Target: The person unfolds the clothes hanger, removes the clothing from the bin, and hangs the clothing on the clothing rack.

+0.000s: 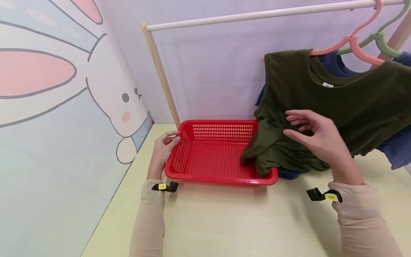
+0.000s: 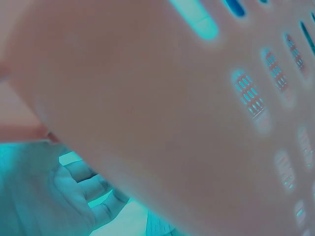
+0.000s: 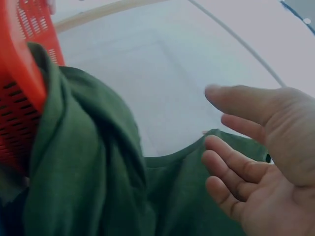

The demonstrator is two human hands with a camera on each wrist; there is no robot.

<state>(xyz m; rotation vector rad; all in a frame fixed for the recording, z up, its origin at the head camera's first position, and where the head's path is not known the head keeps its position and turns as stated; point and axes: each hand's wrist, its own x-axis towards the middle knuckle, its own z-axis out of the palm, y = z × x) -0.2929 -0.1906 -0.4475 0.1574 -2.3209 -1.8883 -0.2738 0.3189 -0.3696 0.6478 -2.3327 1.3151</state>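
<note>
A red plastic basket (image 1: pixel 218 180) with slotted walls sits on the table. My left hand (image 1: pixel 163 150) grips its left rim; in the left wrist view the basket wall (image 2: pixel 147 108) covers much of the frame, with part of the hand (image 2: pixel 64 191) below it. A dark green sleeveless top (image 1: pixel 298 89) hangs from a pink hanger (image 1: pixel 353 39), its lower part draped over the basket's right end and into it. My right hand (image 1: pixel 321 137) hovers in front of the top, fingers loosely bent and holding nothing. The right wrist view shows thumb and fingers apart.
A white rail (image 1: pixel 244 16) on wooden posts (image 1: pixel 160 71) stands behind the basket. Beside the pink hanger, a green hanger (image 1: pixel 382 39) carries a navy garment (image 1: pixel 398 146), mostly hidden behind the green top. A wall with a painted rabbit (image 1: pixel 112 92) borders the pale table (image 1: pixel 224 221) on the left.
</note>
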